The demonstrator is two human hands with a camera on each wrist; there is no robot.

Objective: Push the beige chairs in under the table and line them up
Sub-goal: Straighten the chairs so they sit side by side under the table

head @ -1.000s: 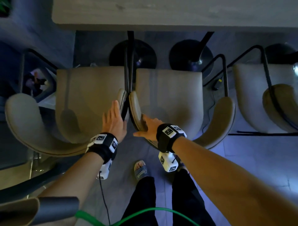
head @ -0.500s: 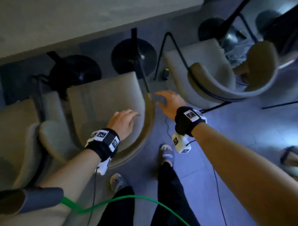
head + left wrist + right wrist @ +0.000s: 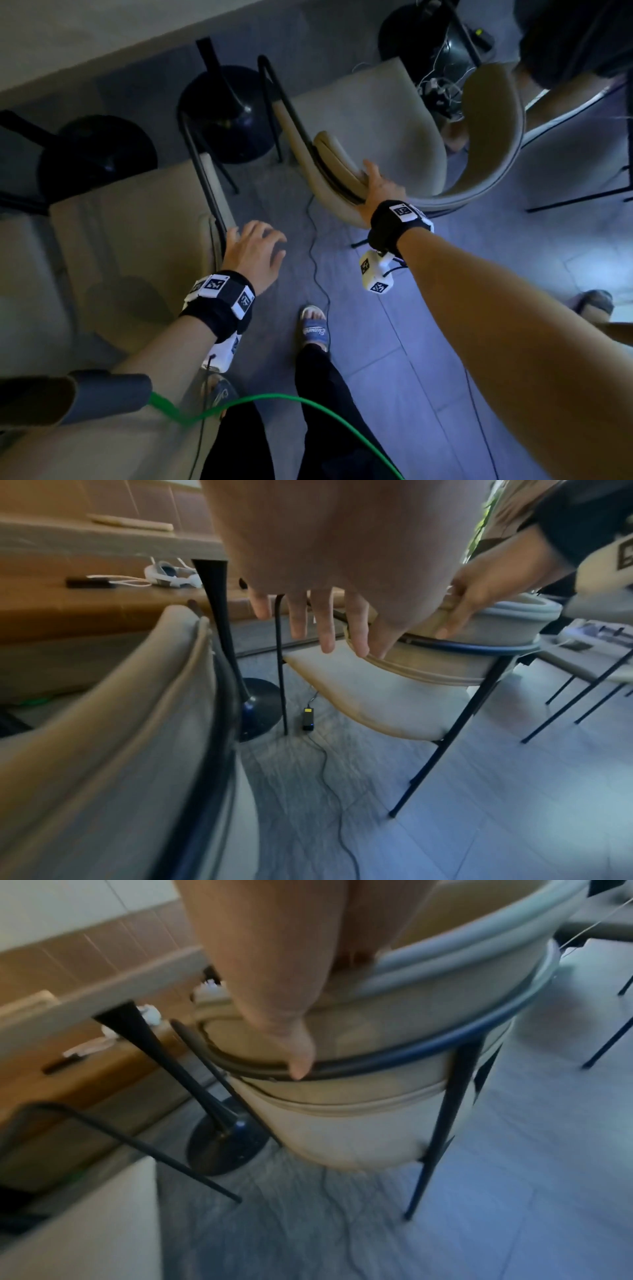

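From the head camera I see my right hand (image 3: 376,186) gripping the curved padded backrest of a beige upholstered chair with a thin black metal frame (image 3: 383,126), which sits in the upper right of the frame, turned at an angle and only partly under the pale wooden table (image 3: 102,37) running across the upper left. In the right wrist view my thumb (image 3: 301,1064) presses against the black frame rail where it wraps the backrest, while the other fingers curl over the top edge; the left wrist view shows those fingers hooked over the rim from the other side.

My left hand (image 3: 255,253) is at centre frame, just beside the armrest end of a second beige chair (image 3: 130,233) that fills the left side. Its fingers are loosely spread and hold nothing; in the left wrist view they hang relaxed in the air over the gap between the two chairs. Whether the heel of the hand touches the armrest I cannot tell.

Two black round table bases (image 3: 226,113) stand under the table edge at upper centre and upper left. A thin black cable (image 3: 317,253) runs along the grey tiled floor (image 3: 428,359) between the chairs, and a green cable (image 3: 308,404) crosses the lower part of the frame.
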